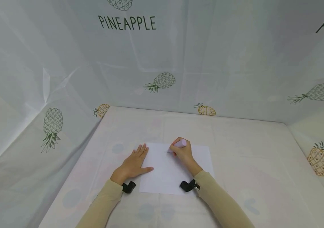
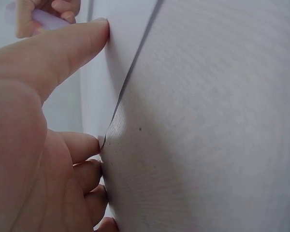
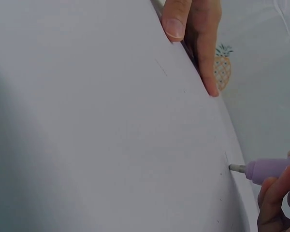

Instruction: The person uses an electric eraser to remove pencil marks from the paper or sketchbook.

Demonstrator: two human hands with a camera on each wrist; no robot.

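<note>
A white sheet of paper point(image 1: 162, 177) lies on the table. My right hand point(image 1: 183, 152) pinches a light purple marker point(image 3: 273, 170) between thumb and fingers. Its dark tip meets the sheet near the far edge, beside a faint short line. Along the sheet's left edge, my left hand point(image 1: 134, 164) rests with fingers spread and straight. Its thumb point(image 2: 82, 41) presses on the paper, while the other fingertips sit at and past the edge. A few thin, short marks point(image 3: 160, 67) show on the paper in the right wrist view.
A pale cloth with faint prints covers the table point(image 1: 253, 152). White sheeting point(image 1: 236, 63) printed with pineapples hangs behind and at both sides. Black wrist devices point(image 1: 188, 186) sit at both sleeve cuffs, over the near part of the sheet and its left side.
</note>
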